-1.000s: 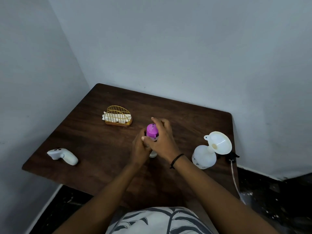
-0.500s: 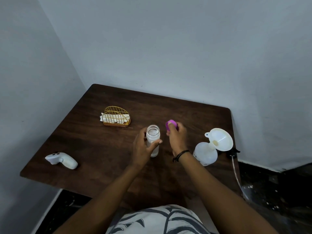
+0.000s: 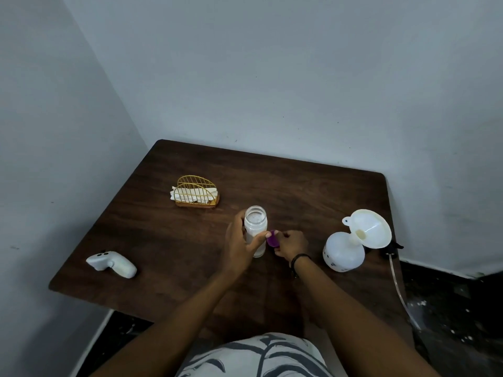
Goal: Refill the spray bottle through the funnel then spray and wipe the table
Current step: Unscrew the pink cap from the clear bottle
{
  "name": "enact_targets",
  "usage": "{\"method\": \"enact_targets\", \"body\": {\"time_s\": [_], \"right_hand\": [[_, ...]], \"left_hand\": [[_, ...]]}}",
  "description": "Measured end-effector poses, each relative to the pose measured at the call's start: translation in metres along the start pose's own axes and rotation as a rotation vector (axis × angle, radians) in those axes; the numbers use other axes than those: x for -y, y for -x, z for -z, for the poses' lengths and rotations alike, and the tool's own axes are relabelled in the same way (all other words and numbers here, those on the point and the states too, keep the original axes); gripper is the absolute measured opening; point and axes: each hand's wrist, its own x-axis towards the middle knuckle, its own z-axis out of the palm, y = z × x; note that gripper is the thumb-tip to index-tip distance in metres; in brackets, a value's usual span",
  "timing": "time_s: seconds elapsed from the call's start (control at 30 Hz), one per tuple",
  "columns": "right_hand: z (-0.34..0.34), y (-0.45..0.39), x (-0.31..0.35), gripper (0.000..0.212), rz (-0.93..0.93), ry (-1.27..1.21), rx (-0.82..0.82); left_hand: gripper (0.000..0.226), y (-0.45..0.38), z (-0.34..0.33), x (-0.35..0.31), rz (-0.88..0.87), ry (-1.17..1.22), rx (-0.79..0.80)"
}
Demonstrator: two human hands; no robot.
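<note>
while left hand (image 3: 239, 246) clamps upright open bottle (image 3: 255, 229) | right hand (image 3: 290, 244) pinches purple cap (image 3: 272, 238) beside it | funnel (image 3: 367, 232) on spray bottle (image 3: 343, 253) lies right, nearer right hand

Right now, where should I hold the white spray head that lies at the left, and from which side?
Grip the spray head around its thick rounded body, the end nearer you, coming from above. It lies flat on the table, with open space around it.
</note>
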Motion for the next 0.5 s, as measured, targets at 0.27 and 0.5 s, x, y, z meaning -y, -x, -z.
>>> {"method": "enact_targets", "body": {"time_s": [0.27, 0.5], "right_hand": [[0.003, -0.009, -0.004, 0.044, -0.001, 0.209, -0.032], [0.012, 0.038, 0.014, 0.035, 0.514, 0.251, 0.126]], "left_hand": [[0.075, -0.002, 0.000, 0.002, 0.000, -0.017, -0.012], [0.053, -0.006, 0.002, -0.010, -0.001, -0.028, -0.054]]}}
